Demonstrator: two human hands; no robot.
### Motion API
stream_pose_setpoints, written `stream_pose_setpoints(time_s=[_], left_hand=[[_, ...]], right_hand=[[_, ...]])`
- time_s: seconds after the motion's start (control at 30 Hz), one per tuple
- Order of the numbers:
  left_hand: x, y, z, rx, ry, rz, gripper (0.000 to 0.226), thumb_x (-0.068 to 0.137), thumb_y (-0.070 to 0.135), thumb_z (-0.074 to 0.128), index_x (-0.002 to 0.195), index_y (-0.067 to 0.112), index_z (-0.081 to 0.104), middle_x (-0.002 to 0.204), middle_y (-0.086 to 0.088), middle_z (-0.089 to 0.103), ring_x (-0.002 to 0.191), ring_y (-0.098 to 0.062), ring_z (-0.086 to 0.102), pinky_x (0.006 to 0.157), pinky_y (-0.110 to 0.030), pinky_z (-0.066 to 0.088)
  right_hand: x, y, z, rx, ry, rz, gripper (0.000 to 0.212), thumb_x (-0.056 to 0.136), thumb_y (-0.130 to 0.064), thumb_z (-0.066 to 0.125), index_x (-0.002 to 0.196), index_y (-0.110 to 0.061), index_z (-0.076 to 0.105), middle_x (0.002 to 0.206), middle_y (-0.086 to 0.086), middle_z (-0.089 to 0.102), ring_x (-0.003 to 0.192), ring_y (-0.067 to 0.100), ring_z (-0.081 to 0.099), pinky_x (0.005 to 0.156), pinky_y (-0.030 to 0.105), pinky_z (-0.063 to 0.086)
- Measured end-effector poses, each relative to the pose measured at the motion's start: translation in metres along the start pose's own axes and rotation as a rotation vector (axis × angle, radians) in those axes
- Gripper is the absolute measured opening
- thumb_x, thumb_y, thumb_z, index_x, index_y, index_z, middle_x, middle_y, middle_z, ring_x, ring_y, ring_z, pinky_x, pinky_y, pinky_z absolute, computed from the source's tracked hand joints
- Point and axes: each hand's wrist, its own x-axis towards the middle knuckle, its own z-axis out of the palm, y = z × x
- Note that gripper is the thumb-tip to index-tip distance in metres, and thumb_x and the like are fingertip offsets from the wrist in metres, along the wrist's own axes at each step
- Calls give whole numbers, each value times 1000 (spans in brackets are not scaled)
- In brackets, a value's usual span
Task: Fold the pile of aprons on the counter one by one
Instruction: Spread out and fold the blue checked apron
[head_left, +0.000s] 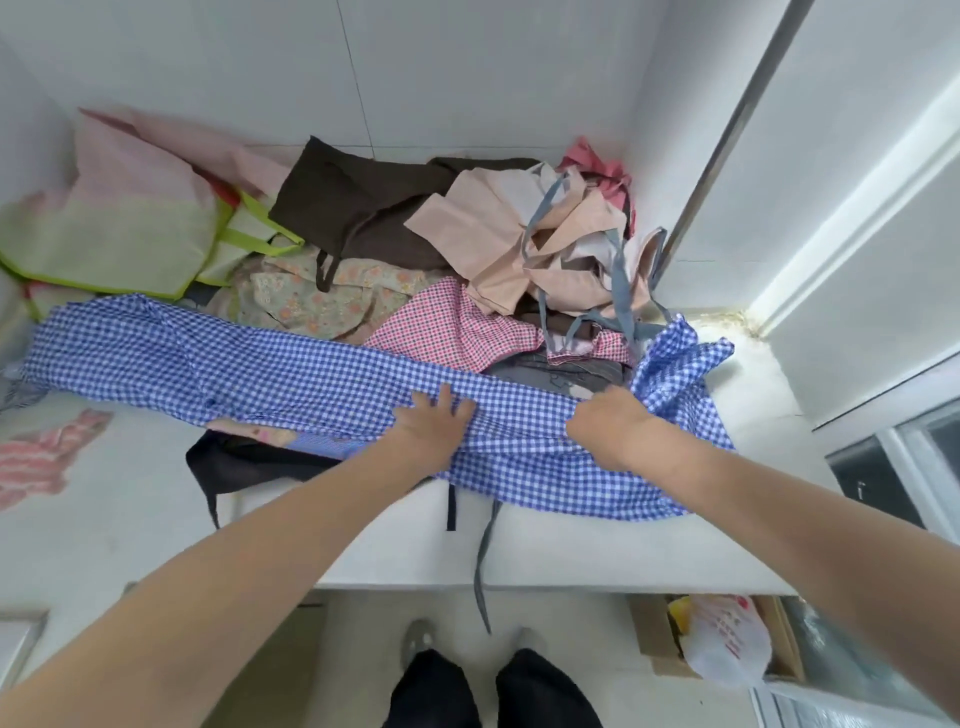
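Gingham apron (291, 371) lay stretched left to right along the counter (597, 551), in front of the pile (467, 249). The left hand (434, 423) pressed flat near its middle; the right hand (605, 423) gripped bunched cloth toward its right end.

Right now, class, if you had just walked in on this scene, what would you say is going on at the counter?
A person is working on a blue checked apron stretched across the white counter. The left hand presses flat on the cloth, while the right hand grips a bunched part near its right end. Behind it lies an unfolded heap: a brown apron, a peach one and a pink checked one. A black apron lies partly under the blue one. The fold is not finished.
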Motion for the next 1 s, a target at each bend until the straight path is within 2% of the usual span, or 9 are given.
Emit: stream_pose_setpoints(time_s=[0.07,0.17,0.37,0.43,0.5,0.6,0.67,0.8,1.0], left_hand=[[6,0,3,-23,-39,-73,77,98,23,47,150,15,-9,157,-12,-10,141,-46,6,106,-54,32],[11,-8,1,-45,-81,-37,67,100,21,38,150,11,-7,157,-16,-6,139,-46,16,108,-51,30],[-6,-6,-9,143,-71,-101,59,102,21,30,149,2,0,156,-20,-1,140,-42,17,108,-48,32],[-14,-7,-9,232,57,-65,57,101,20,32,148,2,6,155,-19,6,137,-36,24,105,-44,34],[-19,-10,-9,296,242,105,56,99,18,38,147,9,12,153,-13,16,132,-29,32,103,-39,35],[-17,-7,-8,283,417,314,45,96,15,42,139,14,28,138,-5,33,121,-21,39,98,-32,38],[-17,0,-7,244,379,419,42,97,14,40,139,16,32,136,-3,38,118,-19,44,94,-31,42],[-15,1,-4,167,182,519,44,94,21,47,138,19,39,131,2,48,115,-16,51,87,-30,48],[-9,-8,-6,69,194,526,34,90,25,54,124,21,52,114,6,56,104,-14,54,83,-29,48]], right_hand=[[-4,13,9,36,-83,56,35,94,-7,50,128,-15,51,126,2,53,116,25,53,86,36,39],[-9,31,26,106,-197,168,54,95,-6,48,146,-16,30,141,5,42,124,28,47,90,36,45],[-15,32,42,63,-148,134,71,94,-3,47,150,-26,11,139,4,44,120,24,52,92,33,48],[-17,28,49,98,-108,107,64,93,-1,47,147,-24,19,137,5,43,120,25,51,89,33,46],[-18,24,57,146,-56,79,54,91,-4,50,140,-21,32,129,8,44,116,24,51,89,34,42],[-13,24,67,421,15,-2,24,87,-8,53,109,-16,49,103,4,48,95,22,50,85,39,46],[-11,27,68,534,-6,-62,9,86,-11,52,86,-13,44,82,-1,42,76,19,45,69,34,43],[-14,24,69,595,-69,-133,29,83,-3,52,67,-15,31,71,-2,32,59,13,30,54,27,26],[-17,15,74,507,-40,-130,5,86,-6,53,87,-9,49,87,2,45,66,16,43,52,26,32]])
